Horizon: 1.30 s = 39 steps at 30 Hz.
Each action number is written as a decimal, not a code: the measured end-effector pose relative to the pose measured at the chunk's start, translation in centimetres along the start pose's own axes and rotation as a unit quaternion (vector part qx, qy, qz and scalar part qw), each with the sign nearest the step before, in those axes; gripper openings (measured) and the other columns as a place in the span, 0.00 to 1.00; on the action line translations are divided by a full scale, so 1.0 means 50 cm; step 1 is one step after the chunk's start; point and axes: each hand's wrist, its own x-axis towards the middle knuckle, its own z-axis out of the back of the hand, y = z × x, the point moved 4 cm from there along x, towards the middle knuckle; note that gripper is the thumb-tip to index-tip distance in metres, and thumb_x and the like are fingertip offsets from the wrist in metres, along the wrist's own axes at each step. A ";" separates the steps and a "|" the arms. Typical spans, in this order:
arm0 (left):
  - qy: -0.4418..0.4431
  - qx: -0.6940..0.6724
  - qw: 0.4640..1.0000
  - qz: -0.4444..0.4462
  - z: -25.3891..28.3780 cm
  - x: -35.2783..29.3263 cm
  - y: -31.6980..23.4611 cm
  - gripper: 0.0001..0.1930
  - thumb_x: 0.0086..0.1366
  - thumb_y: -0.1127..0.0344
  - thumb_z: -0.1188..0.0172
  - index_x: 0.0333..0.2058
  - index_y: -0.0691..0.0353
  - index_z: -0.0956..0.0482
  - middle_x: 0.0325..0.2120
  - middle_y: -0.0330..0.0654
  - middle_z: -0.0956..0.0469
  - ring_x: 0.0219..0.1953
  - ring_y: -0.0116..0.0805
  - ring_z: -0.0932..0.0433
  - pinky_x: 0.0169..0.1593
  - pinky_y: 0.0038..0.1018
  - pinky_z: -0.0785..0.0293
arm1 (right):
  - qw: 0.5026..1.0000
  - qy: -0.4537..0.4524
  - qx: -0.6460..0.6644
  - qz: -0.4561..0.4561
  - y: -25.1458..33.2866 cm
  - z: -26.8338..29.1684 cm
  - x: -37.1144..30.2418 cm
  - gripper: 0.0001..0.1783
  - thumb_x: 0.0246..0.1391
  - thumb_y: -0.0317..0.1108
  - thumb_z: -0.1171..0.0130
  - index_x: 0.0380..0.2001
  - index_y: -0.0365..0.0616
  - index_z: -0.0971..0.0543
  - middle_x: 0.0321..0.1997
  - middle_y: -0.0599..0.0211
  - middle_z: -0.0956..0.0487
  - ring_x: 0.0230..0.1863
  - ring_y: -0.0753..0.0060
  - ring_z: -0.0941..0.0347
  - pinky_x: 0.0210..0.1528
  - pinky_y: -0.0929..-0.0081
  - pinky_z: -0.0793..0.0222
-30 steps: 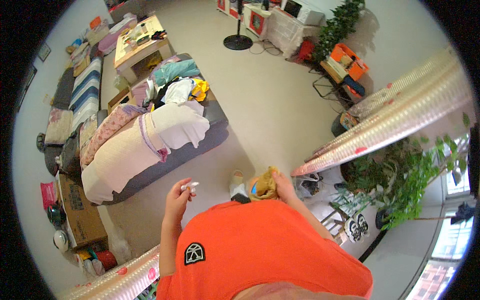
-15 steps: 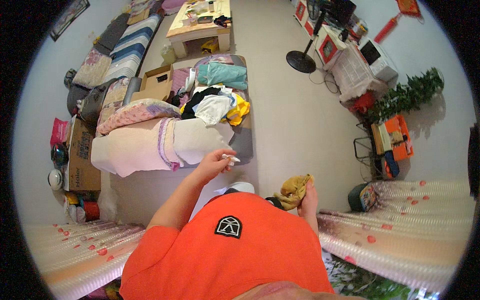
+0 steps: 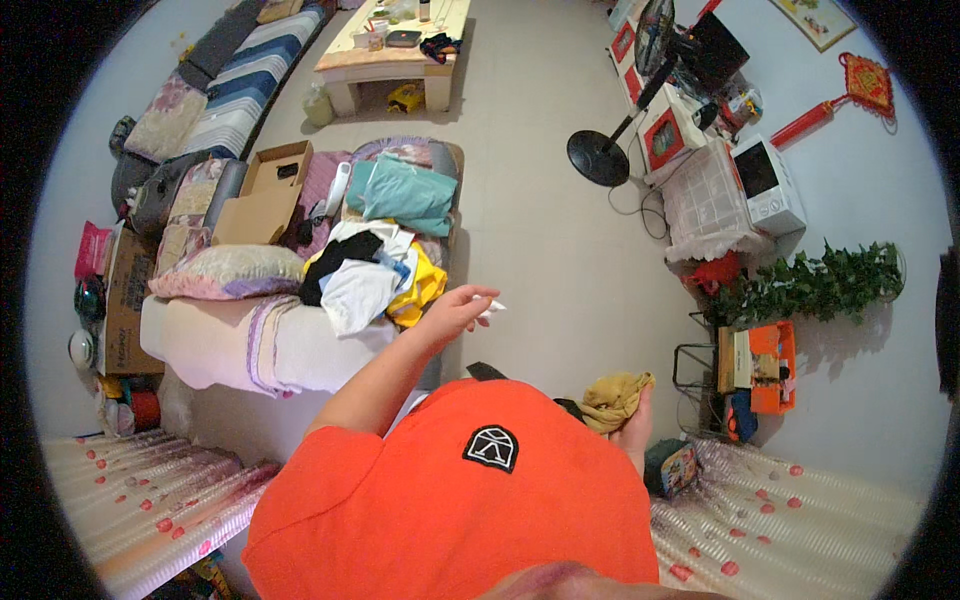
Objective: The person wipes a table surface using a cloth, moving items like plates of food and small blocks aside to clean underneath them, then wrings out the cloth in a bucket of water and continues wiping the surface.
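Note:
My left hand [image 3: 458, 314] is stretched out in front of me, past the sofa's right edge. Its fingers close on a small white crumpled piece [image 3: 494, 309], perhaps tissue; most of it is hidden. Close to my right side, my right hand [image 3: 632, 428] grips a bunched mustard-yellow cloth [image 3: 612, 402]. Left of my left hand lies a heap of clothes on the sofa: a white garment [image 3: 358, 296], a black garment [image 3: 340, 262] and a yellow garment [image 3: 420, 290]. A folded teal cloth [image 3: 405, 195] lies just beyond them.
An open cardboard box [image 3: 250, 215] and a patterned pillow [image 3: 228, 272] rest on the sofa [image 3: 200, 345]. A low table [image 3: 390, 65] stands far ahead. To the right are a black standing fan [image 3: 598, 158], a white microwave [image 3: 768, 185], a leafy plant [image 3: 825, 290] and an orange bin [image 3: 772, 368].
My view has turned rightward, so the sofa and clothes sit farther left. My left hand has moved forward and right with the white piece. The right hand still holds the yellow cloth.

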 end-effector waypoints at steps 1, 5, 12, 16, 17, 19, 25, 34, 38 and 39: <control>0.004 -0.006 1.000 0.001 -0.011 0.033 -0.015 0.17 0.68 0.62 0.49 0.53 0.61 0.26 0.35 0.36 0.23 0.31 0.22 0.25 0.31 0.17 0.31 | 1.000 -0.005 0.014 0.006 0.027 -0.013 0.031 0.23 0.66 0.49 0.57 0.54 0.42 0.32 0.52 0.60 0.26 0.51 0.60 0.27 0.52 0.59 0.28; -0.019 -0.009 1.000 0.016 -0.036 0.160 -0.075 0.17 0.69 0.63 0.51 0.53 0.60 0.26 0.35 0.36 0.22 0.33 0.23 0.23 0.32 0.18 0.30 | 0.998 0.056 0.023 0.016 0.093 -0.017 0.173 0.23 0.66 0.44 0.57 0.58 0.44 0.36 0.56 0.62 0.29 0.55 0.62 0.30 0.55 0.62 0.31; -0.175 -0.016 0.984 -0.005 -0.031 0.347 -0.096 0.15 0.68 0.65 0.48 0.51 0.60 0.24 0.32 0.34 0.23 0.29 0.22 0.23 0.28 0.18 0.33 | 0.981 0.160 -0.111 0.013 0.253 -0.103 0.483 0.24 0.65 0.37 0.55 0.61 0.38 0.38 0.57 0.60 0.31 0.55 0.64 0.30 0.56 0.63 0.32; -0.227 -0.063 0.971 -0.030 -0.043 0.412 -0.131 0.13 0.68 0.67 0.48 0.49 0.60 0.24 0.27 0.31 0.25 0.22 0.18 0.30 0.26 0.15 0.37 | 0.969 0.207 -0.132 -0.021 0.337 -0.184 0.646 0.23 0.66 0.38 0.53 0.60 0.38 0.35 0.54 0.62 0.28 0.52 0.65 0.28 0.54 0.65 0.30; -0.267 -0.067 0.961 -0.015 -0.038 0.432 -0.139 0.12 0.68 0.67 0.48 0.48 0.60 0.23 0.25 0.30 0.26 0.20 0.17 0.35 0.24 0.15 0.38 | 0.965 0.218 -0.142 -0.032 0.346 -0.210 0.691 0.23 0.65 0.38 0.53 0.59 0.38 0.35 0.54 0.61 0.28 0.52 0.66 0.28 0.54 0.65 0.30; -0.288 -0.059 0.955 -0.030 -0.032 0.454 -0.163 0.11 0.68 0.67 0.49 0.47 0.61 0.23 0.25 0.30 0.26 0.20 0.16 0.35 0.23 0.15 0.39 | 0.956 0.241 -0.154 -0.063 0.354 -0.256 0.770 0.22 0.65 0.38 0.53 0.58 0.38 0.35 0.53 0.62 0.27 0.51 0.67 0.28 0.53 0.66 0.30; -0.368 -0.117 0.922 -0.002 0.074 0.541 -0.180 0.13 0.68 0.66 0.49 0.47 0.63 0.24 0.25 0.33 0.26 0.20 0.18 0.34 0.23 0.16 0.39 | 0.933 0.282 -0.189 -0.122 0.315 -0.407 0.964 0.23 0.67 0.41 0.57 0.58 0.38 0.33 0.52 0.64 0.27 0.49 0.68 0.28 0.53 0.67 0.31; -0.269 -0.085 0.959 0.021 0.255 0.873 -0.345 0.12 0.64 0.58 0.41 0.35 0.61 0.19 0.26 0.32 0.23 0.25 0.19 0.30 0.30 0.17 0.35 | 0.948 0.274 -0.158 -0.038 0.361 -0.735 1.257 0.20 0.65 0.37 0.53 0.56 0.39 0.34 0.50 0.61 0.26 0.51 0.65 0.27 0.53 0.65 0.30; -0.185 0.089 0.979 0.011 0.233 1.044 -0.486 0.20 0.61 0.64 0.37 0.51 0.61 0.25 0.25 0.32 0.28 0.25 0.18 0.31 0.27 0.19 0.34 | 0.932 0.312 -0.179 -0.039 0.349 -0.927 1.312 0.23 0.60 0.36 0.46 0.55 0.39 0.35 0.51 0.60 0.27 0.51 0.67 0.28 0.52 0.66 0.28; -0.156 0.118 0.980 0.020 0.218 1.083 -0.521 0.21 0.60 0.63 0.36 0.51 0.61 0.26 0.26 0.33 0.27 0.25 0.19 0.29 0.27 0.20 0.32 | 0.925 0.325 -0.191 -0.053 0.333 -0.963 1.321 0.24 0.60 0.36 0.46 0.56 0.40 0.36 0.52 0.60 0.28 0.51 0.68 0.28 0.52 0.65 0.28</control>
